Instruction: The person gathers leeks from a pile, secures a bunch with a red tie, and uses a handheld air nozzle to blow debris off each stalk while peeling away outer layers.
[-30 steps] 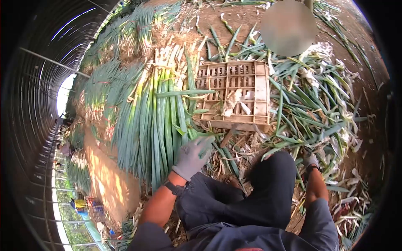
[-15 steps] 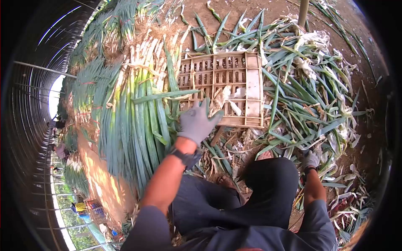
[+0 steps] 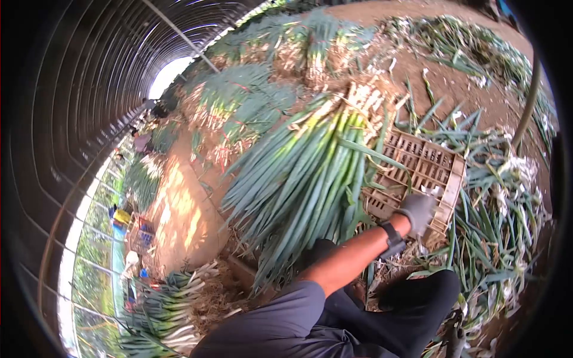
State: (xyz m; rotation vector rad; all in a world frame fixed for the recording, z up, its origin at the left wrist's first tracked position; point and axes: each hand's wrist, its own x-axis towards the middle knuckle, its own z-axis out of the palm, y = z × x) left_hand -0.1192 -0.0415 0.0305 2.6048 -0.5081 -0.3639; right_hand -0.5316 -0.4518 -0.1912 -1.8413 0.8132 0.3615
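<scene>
My left hand [image 3: 418, 212], in a grey glove, is over the near right part of an upturned beige plastic crate [image 3: 456, 185]. Motion smears its fingers, so I cannot make out their shape. Pale scraps of leaf lie on the crate by the fingers. Against the crate's left side rests a large pile of long green onions [image 3: 316, 179], white ends away from me. One loose green leaf [image 3: 373, 153] stretches from the pile onto the crate. A dim greyish shape low beside my knee may be my right hand; its fingers do not show.
Trimmed leaves [image 3: 495, 238] heap up right of the crate, near a slanted pole [image 3: 528, 107]. More green onions [image 3: 173, 316] lie at lower left, with tied bunches [image 3: 233, 107] farther back. A bare dirt path [image 3: 185, 209] runs along the left.
My view has swung left, so the crate and pile appear farther right. My left hand has moved across the crate to its right side. My right hand has dropped almost out of sight.
</scene>
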